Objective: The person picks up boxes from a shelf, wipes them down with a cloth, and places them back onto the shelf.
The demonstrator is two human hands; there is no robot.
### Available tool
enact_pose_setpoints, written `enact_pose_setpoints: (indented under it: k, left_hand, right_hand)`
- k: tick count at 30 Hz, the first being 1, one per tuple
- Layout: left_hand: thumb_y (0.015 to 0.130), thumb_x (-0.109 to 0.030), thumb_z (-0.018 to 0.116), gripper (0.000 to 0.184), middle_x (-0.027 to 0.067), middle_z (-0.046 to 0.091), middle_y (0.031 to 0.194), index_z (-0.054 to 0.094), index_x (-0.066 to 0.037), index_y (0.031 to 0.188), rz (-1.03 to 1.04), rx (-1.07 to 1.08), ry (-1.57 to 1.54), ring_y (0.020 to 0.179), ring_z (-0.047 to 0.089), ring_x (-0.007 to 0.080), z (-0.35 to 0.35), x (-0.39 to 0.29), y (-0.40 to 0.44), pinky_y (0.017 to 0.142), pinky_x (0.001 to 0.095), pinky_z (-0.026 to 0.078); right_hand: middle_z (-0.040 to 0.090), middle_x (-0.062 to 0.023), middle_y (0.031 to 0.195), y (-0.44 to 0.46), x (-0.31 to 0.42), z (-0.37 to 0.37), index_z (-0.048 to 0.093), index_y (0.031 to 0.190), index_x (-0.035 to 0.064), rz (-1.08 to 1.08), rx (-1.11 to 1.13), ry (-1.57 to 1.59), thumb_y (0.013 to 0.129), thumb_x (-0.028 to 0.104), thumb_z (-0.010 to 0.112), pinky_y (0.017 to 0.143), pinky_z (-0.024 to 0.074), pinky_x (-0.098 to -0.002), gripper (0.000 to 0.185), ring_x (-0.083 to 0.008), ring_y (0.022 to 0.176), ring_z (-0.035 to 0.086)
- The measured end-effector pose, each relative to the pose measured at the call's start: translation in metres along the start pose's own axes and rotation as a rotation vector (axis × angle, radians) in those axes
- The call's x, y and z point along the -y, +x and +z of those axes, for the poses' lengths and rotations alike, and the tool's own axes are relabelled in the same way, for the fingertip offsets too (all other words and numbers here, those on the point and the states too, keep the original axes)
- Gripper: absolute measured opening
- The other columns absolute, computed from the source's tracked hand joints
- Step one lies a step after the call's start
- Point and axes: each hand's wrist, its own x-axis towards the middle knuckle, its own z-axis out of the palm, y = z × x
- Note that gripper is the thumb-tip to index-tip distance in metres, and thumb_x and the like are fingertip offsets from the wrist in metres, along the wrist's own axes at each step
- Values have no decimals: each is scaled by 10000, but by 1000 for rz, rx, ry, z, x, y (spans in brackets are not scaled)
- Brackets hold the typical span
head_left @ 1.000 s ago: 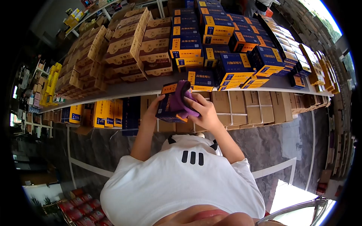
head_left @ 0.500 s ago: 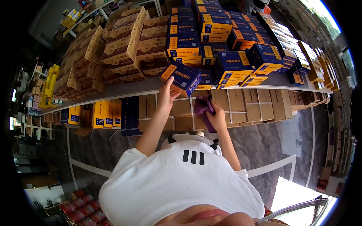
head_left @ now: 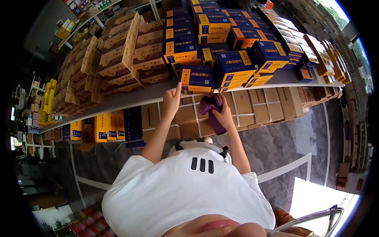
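A dark blue and orange cardboard box (head_left: pixel 196 79) sits near the front edge of the shelf, square to it. The index finger of my left hand (head_left: pixel 171 102) is stretched against the box's lower left front corner. The other fingers of that hand are partly curled and do not wrap round the box. My right hand (head_left: pixel 224 115) grips a crumpled purple cloth (head_left: pixel 210 107) just below the box's right side. Its fingertips reach up near the shelf edge, and the cloth hides part of them.
More blue and orange boxes (head_left: pixel 235 65) are stacked behind and to the right. Brown cartons (head_left: pixel 118 63) stand in piles on the left. Below the grey shelf (head_left: pixel 130 96) are strapped cardboard cartons (head_left: pixel 246 104) and yellow boxes (head_left: pixel 104 125).
The box, tilted in my left hand before, now rests level on the shelf. My left hand has loosened from it. My right hand, still with the cloth, has come up closer to the shelf edge.
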Motion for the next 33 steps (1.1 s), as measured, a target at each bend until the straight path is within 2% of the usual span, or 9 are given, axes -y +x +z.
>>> enact_pose_setpoints:
  k: [1,2,4,5,8,14,25,31,33]
  left_hand:
    - [995,-473,450,530,74,590,641,604,-4,803,-126,102,49,569,584,132,-14,0,2,537,269,452]
    - [995,-473,450,530,74,590,641,604,-4,803,-124,101,53,569,584,132,-6,4,6,537,269,452]
    - [1010,-472,392,556,190,605,1102,539,39,1171,179,-251,-202,1044,594,256,17,12,12,913,346,449]
    - [1021,-482,323,652,211,394,1414,304,34,1419,25,-31,-141,1324,382,291,16,13,16,1098,361,282]
    - [1002,-538,331,704,197,419,1408,303,22,1428,-44,76,-505,1313,395,266,39,3,8,1097,358,271]
    - [999,-509,380,700,196,478,1353,263,18,1445,71,176,-393,1282,437,285,43,6,5,1059,372,325]
    - [1024,-395,390,501,143,542,1196,396,14,1314,-32,-86,-368,1146,503,225,-27,20,-27,994,347,366]
    - [823,-304,756,535,120,569,1138,497,7,1172,108,-240,-310,1083,533,211,-61,53,-38,957,342,380]
    - [834,-246,751,520,114,550,1160,467,-10,1200,59,-218,-283,1129,502,208,-77,67,-32,983,350,366]
  right_hand:
    - [635,-273,1059,5,-3,1,202,1479,29,16,49,-35,742,132,671,852,489,-395,880,-421,1003,618]
    - [635,-273,1059,8,-7,2,202,1479,29,15,48,-31,742,132,671,852,489,-395,880,-421,1003,618]
    - [636,-262,1057,17,-12,5,152,1507,43,67,149,2,737,136,672,852,488,-380,934,-398,980,626]
    - [628,-255,1085,22,-17,8,125,1518,51,67,169,-4,735,128,674,852,484,-363,961,-370,961,632]
    - [594,-258,1188,30,-22,17,113,1521,49,21,181,21,733,114,673,884,472,-350,969,-348,1023,620]
    - [427,-229,1428,28,-28,17,115,1531,66,-43,197,83,739,63,655,1028,372,-309,959,-287,1272,478]
    - [498,-228,1337,38,14,64,-6,1545,135,60,628,214,751,71,633,1028,365,-305,1021,-280,1205,512]
    - [457,-274,1381,50,32,106,-44,1540,137,-15,738,173,766,99,638,1040,353,-317,1033,-328,1259,486]
    - [405,-292,1423,55,47,115,-55,1536,121,25,844,194,779,108,640,1053,344,-325,1027,-343,1292,456]
